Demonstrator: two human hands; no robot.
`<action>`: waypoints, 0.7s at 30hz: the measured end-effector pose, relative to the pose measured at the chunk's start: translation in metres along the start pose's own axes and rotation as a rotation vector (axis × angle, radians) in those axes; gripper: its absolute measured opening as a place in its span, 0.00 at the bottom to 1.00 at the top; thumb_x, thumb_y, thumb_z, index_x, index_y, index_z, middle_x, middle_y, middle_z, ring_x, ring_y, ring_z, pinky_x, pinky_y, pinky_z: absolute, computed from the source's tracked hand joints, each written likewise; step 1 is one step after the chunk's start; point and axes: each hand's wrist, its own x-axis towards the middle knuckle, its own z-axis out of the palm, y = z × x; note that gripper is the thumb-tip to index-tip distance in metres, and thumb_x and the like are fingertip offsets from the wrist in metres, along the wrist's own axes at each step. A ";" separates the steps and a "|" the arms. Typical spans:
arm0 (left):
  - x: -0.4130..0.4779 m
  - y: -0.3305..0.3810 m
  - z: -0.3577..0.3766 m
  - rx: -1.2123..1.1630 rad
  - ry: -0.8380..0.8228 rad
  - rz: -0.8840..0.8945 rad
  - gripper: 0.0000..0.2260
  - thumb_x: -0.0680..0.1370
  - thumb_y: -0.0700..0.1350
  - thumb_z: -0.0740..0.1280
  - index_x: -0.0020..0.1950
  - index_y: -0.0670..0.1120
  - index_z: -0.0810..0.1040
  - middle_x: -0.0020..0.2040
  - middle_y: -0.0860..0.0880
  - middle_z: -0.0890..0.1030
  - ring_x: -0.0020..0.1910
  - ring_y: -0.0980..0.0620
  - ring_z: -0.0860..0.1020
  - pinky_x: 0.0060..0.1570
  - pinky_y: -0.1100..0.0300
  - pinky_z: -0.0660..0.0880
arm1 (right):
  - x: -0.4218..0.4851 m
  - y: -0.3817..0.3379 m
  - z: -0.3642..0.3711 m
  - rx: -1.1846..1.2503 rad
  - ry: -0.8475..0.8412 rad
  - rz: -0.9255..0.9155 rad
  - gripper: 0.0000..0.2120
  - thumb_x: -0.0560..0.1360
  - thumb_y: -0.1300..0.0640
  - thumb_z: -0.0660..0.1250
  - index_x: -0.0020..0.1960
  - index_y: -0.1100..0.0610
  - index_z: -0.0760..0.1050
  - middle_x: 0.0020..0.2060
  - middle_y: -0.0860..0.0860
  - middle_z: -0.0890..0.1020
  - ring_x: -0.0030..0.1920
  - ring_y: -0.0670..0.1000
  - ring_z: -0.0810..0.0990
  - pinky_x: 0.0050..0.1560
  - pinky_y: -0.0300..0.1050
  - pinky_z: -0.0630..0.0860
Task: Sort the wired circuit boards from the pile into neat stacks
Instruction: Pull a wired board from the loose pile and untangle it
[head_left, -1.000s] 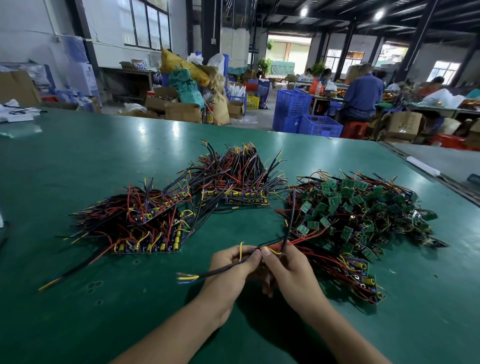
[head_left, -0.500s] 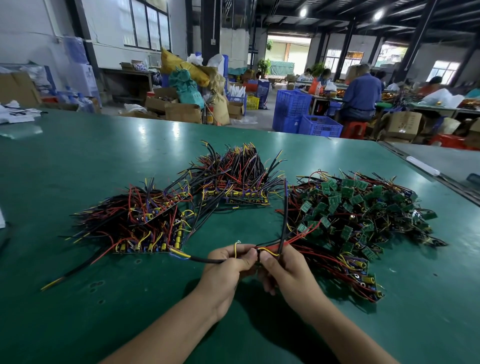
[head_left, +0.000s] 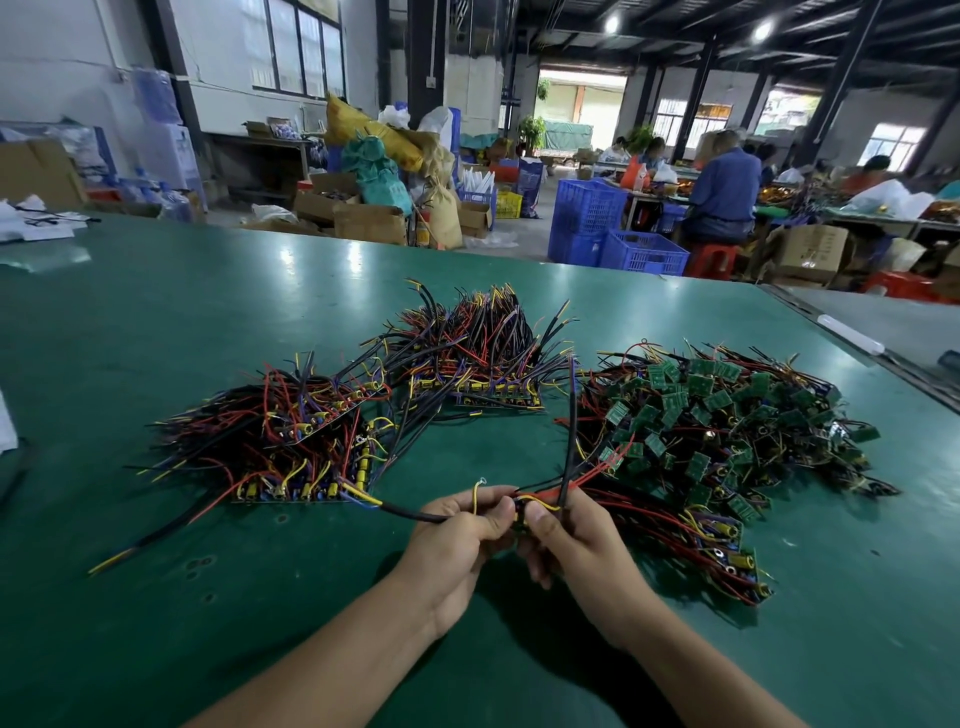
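Observation:
A loose pile of green circuit boards (head_left: 727, 421) with red, black and yellow wires lies at the right of the green table (head_left: 156, 312). Two sorted stacks lie fanned out: one at the left (head_left: 275, 447) and one at the back centre (head_left: 472, 364). In front of them my left hand (head_left: 457, 540) and my right hand (head_left: 571, 535) pinch one small wired board (head_left: 522, 512) between the fingertips. Its black cable (head_left: 410, 513) points left toward the left stack, and another black wire (head_left: 572, 415) stands up from it.
A short row of boards (head_left: 727, 556) lies at the right, near my right hand. White papers (head_left: 31, 228) sit at the table's far left. A white tube (head_left: 852, 335) lies on the right edge. Blue crates (head_left: 613, 234), boxes and seated people are beyond the table.
The black cable held by my hands has swung up and left, from pointing low at the table to reaching the left stack's edge. My hands stayed in nearly the same place.

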 end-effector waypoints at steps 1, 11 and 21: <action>0.000 0.000 0.000 -0.009 0.007 -0.005 0.17 0.68 0.36 0.69 0.54 0.29 0.77 0.47 0.31 0.80 0.37 0.40 0.77 0.50 0.43 0.73 | 0.000 0.000 0.000 0.002 0.000 -0.004 0.11 0.77 0.52 0.62 0.52 0.59 0.73 0.31 0.51 0.78 0.28 0.51 0.75 0.26 0.40 0.71; 0.003 -0.001 -0.003 0.019 0.001 -0.014 0.11 0.72 0.33 0.67 0.53 0.30 0.78 0.46 0.33 0.81 0.36 0.40 0.77 0.49 0.44 0.74 | 0.002 0.006 -0.001 0.025 -0.008 -0.007 0.10 0.78 0.51 0.62 0.51 0.59 0.73 0.31 0.51 0.78 0.28 0.50 0.74 0.27 0.39 0.70; 0.003 0.000 -0.001 0.037 -0.015 -0.050 0.08 0.77 0.31 0.63 0.53 0.30 0.77 0.48 0.34 0.79 0.39 0.41 0.76 0.59 0.41 0.71 | 0.002 0.007 -0.002 0.038 -0.032 -0.019 0.12 0.78 0.52 0.62 0.52 0.61 0.73 0.31 0.51 0.77 0.27 0.49 0.73 0.27 0.38 0.70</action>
